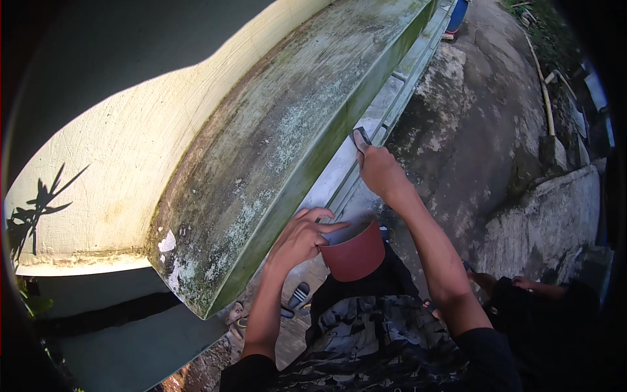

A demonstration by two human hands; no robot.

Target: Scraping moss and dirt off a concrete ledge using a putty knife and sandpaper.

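My left hand [300,237] is beside the lower edge of a weathered, mossy concrete ledge [254,166]. Its thumb and fingers pinch a curled red sheet [353,252], probably sandpaper, with a greyish inner side. The sheet hangs in front of my body, its far rim blurred. Farther up, my right hand [384,171] grips a small dark flat piece [361,136], its thumb along the top. That piece is at the white wall surface [335,171] below the ledge, next to a grooved pale moulding [387,117]. Whether it touches the surface I cannot tell.
Another person's hand [523,282] and dark clothing show at lower right. Slide sandals [299,295] lie on the ground below my left arm. Stained concrete ground [470,127] stretches along the right, with a low concrete wall [543,220]. A blue container [458,17] stands at the top.
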